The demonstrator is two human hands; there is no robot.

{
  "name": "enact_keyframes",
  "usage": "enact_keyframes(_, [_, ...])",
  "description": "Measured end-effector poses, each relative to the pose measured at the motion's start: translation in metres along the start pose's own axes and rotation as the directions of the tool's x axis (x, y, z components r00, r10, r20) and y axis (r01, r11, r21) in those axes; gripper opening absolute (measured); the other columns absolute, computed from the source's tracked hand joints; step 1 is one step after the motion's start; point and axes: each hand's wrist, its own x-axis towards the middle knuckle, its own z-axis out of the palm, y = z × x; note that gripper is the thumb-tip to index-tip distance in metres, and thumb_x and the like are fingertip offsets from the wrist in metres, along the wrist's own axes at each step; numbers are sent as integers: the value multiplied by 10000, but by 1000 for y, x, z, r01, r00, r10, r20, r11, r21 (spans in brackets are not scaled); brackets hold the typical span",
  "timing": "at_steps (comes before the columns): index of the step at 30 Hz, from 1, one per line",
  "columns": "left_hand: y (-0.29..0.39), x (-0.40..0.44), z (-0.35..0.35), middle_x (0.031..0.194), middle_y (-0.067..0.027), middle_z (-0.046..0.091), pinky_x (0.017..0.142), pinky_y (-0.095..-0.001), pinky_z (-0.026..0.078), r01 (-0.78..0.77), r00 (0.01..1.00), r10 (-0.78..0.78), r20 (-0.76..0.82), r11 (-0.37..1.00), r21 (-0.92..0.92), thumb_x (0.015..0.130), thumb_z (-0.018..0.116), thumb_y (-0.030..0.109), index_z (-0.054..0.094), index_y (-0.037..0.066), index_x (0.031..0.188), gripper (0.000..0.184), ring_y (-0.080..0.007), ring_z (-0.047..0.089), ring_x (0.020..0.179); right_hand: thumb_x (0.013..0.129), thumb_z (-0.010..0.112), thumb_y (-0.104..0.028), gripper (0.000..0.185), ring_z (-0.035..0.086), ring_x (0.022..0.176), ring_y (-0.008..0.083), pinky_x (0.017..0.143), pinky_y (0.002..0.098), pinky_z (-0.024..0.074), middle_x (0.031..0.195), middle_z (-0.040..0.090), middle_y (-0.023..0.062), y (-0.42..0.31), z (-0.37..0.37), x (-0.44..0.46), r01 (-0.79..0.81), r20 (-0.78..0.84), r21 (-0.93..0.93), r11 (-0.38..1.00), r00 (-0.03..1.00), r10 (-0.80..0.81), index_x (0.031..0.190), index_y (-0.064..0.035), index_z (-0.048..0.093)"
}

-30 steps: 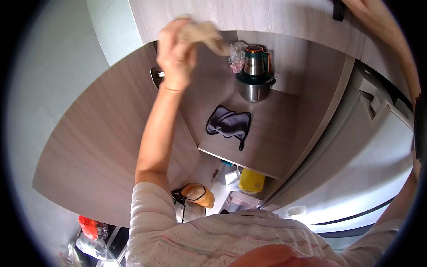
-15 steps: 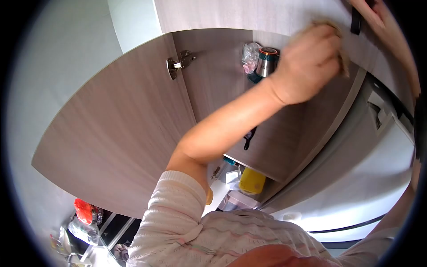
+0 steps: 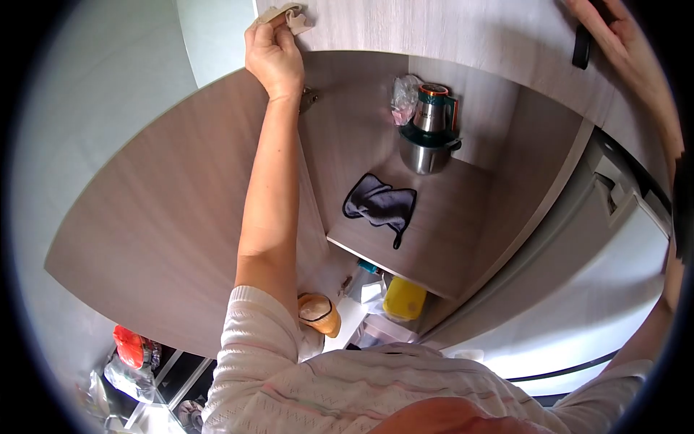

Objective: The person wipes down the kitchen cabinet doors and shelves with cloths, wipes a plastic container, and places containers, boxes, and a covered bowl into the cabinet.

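My left hand (image 3: 275, 58) is raised at the upper left, its fingers closed on a beige cloth (image 3: 293, 18) against the left end of a pale wood-grain panel (image 3: 434, 32). At the upper right, my right hand (image 3: 614, 36) is beside the panel's black handle (image 3: 581, 48); its fingers look apart, with their ends partly cut off by the frame. Below the panel, a dark grey cloth (image 3: 379, 202) lies crumpled on the cabinet shelf (image 3: 448, 217). Behind it stand a steel and green appliance (image 3: 426, 137) and a clear plastic bag (image 3: 405, 100).
An open cabinet door (image 3: 159, 217) spans the left. A fridge (image 3: 578, 267) stands at the right. Under the shelf are a yellow container (image 3: 404, 298) and an orange bag (image 3: 320, 314). A red bag (image 3: 130, 347) is at the lower left.
My left hand swept right across the panel with the beige cloth, then back to its left end. The appliance and grey cloth show again. My right hand stays near the handle.
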Motion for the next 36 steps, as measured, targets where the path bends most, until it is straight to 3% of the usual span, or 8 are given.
enact_keyframes(3, [27, -6, 11, 966, -83, 610, 737, -294, 491, -28, 999, 32, -26, 991, 128, 788, 561, -19, 656, 35, 890, 149, -197, 609, 796, 833, 517, -60, 202, 541, 655, 121, 574, 244, 452, 839, 577, 86, -1, -12, 1, -78, 10, 57, 995, 997, 77, 1020, 10, 549])
enact_keyframes(5, [91, -18, 25, 1052, -96, 620, 786, -315, 505, -275, 961, 273, -35, 954, -120, 774, 589, -20, 660, 67, 920, 184, -232, 623, 907, 838, 516, -62, 202, 539, 640, 113, 561, 239, 452, 827, 577, 81, -2, -16, -2, -143, 24, 115, 983, 990, 141, 1024, 10, 549])
enact_keyframes(8, [185, -46, 41, 1071, -117, 611, 836, -317, 491, -300, 939, 336, 72, 903, -309, 726, 584, -78, 637, 52, 818, 168, -284, 595, 994, 859, 509, -73, 199, 520, 575, 80, 504, 209, 437, 779, 565, 61, 0, -10, -3, -119, -29, 241, 963, 991, 129, 1034, 13, 546])
enact_keyframes(11, [223, -65, 56, 1061, -122, 595, 841, -346, 488, -443, 859, 509, -42, 700, -560, 651, 586, -84, 592, 30, 734, 141, -304, 574, 1014, 864, 533, -166, 224, 523, 615, 82, 540, 225, 438, 837, 588, 41, 1, -22, 8, 11, -193, -2, 1000, 981, -11, 1022, -14, 578])
enact_keyframes(23, [207, -77, 36, 1081, -174, 598, 936, -391, 455, -492, 730, 678, 81, 605, -626, 576, 615, -72, 501, -30, 664, 150, -357, 549, 1077, 870, 522, -195, 226, 590, 809, 139, 647, 253, 455, 979, 630, 69, 22, -96, -50, -32, -194, -298, 954, 981, -27, 1003, -35, 610])
enact_keyframes(26, [178, -66, 32, 1106, -160, 593, 892, -375, 485, -516, 734, 668, 124, 667, -538, 580, 602, -62, 523, -22, 617, 96, -325, 552, 1086, 871, 525, -200, 232, 589, 875, 155, 709, 270, 465, 987, 633, 68, 8, -115, -84, -365, -162, -276, 889, 930, 331, 1009, -34, 612])
enact_keyframes(31, [183, -70, 12, 1123, -172, 582, 906, -336, 452, -217, 874, 415, 254, 800, -559, 661, 545, -155, 551, -71, 746, 120, -303, 549, 1090, 873, 521, -166, 210, 584, 871, 155, 760, 278, 464, 951, 627, 73, -14, -138, -131, -581, -342, -331, 743, 808, 479, 1008, -31, 609])
enact_keyframes(36, [214, -74, -9, 1081, -123, 605, 745, -238, 453, 337, 855, 85, 512, 659, -673, 827, 560, -42, 629, -41, 935, 127, -152, 571, 895, 878, 538, -178, 229, 586, 861, 152, 764, 284, 478, 931, 625, 80, -39, -136, -151, -699, -389, 5, 715, 657, 645, 1055, -42, 592])
